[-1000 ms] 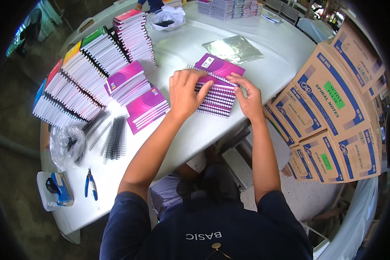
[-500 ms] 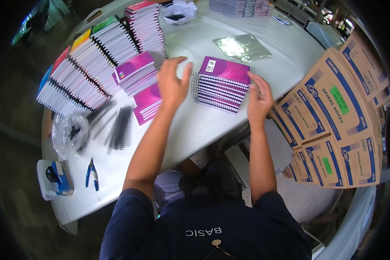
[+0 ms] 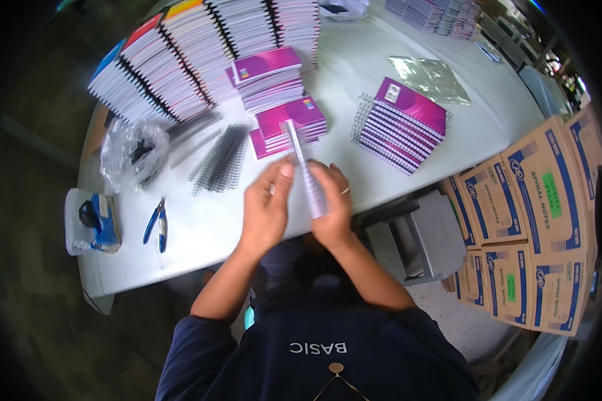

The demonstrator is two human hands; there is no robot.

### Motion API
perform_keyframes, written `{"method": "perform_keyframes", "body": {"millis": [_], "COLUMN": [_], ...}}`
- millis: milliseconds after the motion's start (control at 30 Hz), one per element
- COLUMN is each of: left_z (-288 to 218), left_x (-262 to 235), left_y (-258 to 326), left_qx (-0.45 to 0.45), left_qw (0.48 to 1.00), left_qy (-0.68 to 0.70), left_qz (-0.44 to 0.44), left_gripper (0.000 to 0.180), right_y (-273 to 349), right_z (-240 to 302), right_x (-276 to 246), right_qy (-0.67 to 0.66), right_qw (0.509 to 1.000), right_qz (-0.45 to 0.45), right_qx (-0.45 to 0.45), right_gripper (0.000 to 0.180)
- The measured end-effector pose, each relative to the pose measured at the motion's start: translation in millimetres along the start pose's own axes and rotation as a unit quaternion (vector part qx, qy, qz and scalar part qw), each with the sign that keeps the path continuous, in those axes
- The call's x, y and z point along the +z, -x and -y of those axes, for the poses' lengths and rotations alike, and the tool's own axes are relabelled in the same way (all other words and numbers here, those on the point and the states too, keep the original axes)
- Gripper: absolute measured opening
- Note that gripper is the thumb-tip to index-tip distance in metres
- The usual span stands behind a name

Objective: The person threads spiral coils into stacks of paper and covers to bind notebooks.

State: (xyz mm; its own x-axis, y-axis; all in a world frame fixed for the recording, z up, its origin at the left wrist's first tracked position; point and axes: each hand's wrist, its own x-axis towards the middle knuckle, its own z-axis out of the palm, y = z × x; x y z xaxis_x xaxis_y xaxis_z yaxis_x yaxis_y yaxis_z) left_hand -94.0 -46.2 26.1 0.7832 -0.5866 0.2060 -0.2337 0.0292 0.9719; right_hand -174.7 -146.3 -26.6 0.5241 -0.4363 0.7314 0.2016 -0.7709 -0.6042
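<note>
I see both hands, left (image 3: pixel 266 210) and right (image 3: pixel 333 208), grasping an upright strip (image 3: pixel 306 170), its long axis pointing away over the table (image 3: pixel 201 224).

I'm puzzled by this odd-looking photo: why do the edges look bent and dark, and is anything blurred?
Head view: fisheye bends the white table edge and boxes, with black corners; the left hand, right hand and the thin clear strip they hold look motion-blurred; the silver foil sheet glints.
</note>
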Motion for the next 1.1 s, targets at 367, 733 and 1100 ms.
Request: {"method": "perform_keyframes", "body": {"millis": [367, 733, 1100], "left_z": [62.6, 81.2, 75.0], "left_x": [-53.2, -107.1, -86.3], "left_y": [-43.3, -104.8, -88.3], "left_qx": [0.141, -0.083, -0.114], "left_qw": [0.906, 0.820, 0.780], "left_qy": [-0.381, -0.563, -0.615], "left_qz": [0.118, -0.063, 0.001], "left_gripper": [0.048, 0.034, 0.043], "right_y": [1.4, -5.1, -3.3], "right_z": [-46.3, -47.2, -53.2], "right_x": [-20.8, -7.9, -11.8], "right_qy": [-0.323, -0.351, -0.348], "right_qw": [0.872, 0.897, 0.872], "right_qz": [0.167, 0.188, 0.241], "right_qx": [0.329, 0.191, 0.244], "right_gripper": [0.028, 0.025, 0.041]}}
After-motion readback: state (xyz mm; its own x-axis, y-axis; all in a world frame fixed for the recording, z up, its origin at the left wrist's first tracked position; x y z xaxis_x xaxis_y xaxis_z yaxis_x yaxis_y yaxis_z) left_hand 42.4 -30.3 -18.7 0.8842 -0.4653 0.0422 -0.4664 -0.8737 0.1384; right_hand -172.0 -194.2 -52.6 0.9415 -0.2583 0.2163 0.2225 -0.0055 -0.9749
